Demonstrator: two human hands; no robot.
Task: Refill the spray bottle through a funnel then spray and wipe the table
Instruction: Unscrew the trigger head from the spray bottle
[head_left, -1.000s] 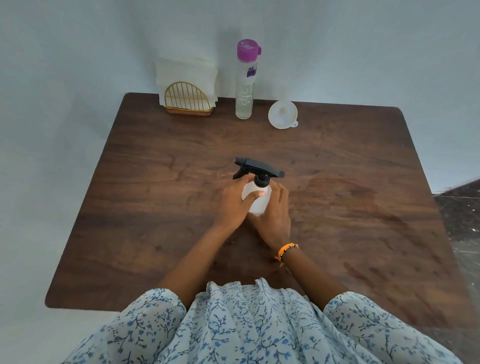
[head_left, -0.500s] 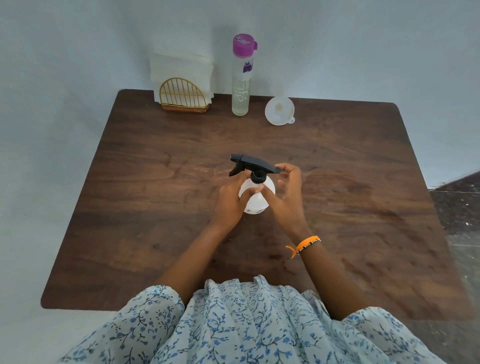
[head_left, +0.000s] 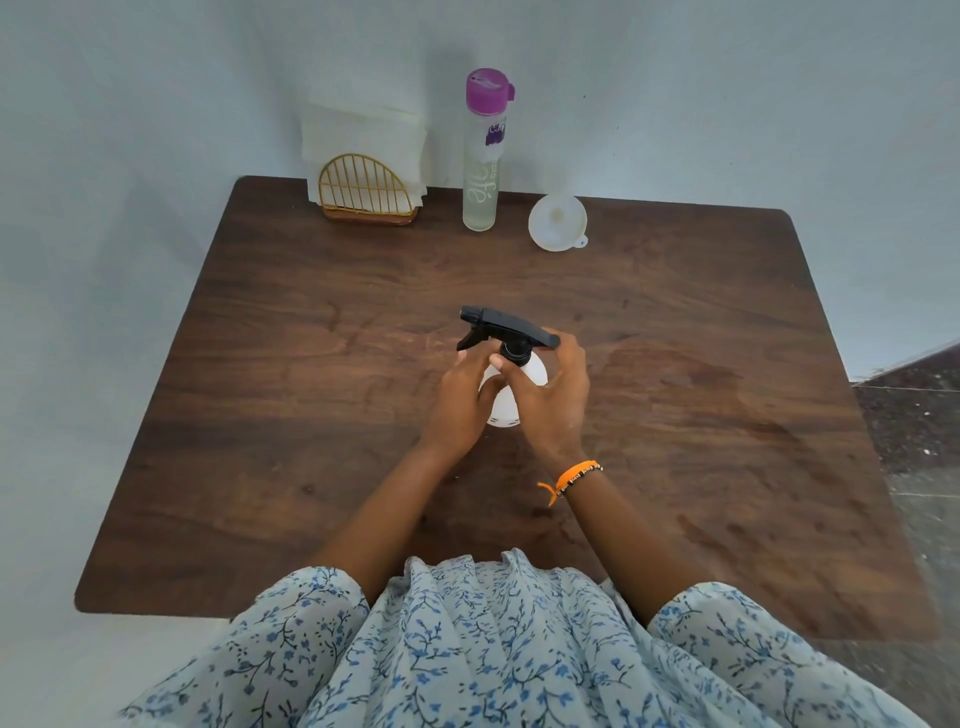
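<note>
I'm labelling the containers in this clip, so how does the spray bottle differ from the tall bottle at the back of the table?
The spray bottle is short, round and white with a black trigger head; the tall bottle is slim and clear with a purple cap. The spray bottle stands mid-table, gripped by the left hand with the right hand at its head; the tall bottle stands untouched beside the funnel. Both are upright and capped.

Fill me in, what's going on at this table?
A person holds a white spray bottle upright mid-table. The left hand grips its body; the right hand curls round the black trigger head, which is still on. The funnel and purple-capped refill bottle stand untouched at the far edge.
</note>
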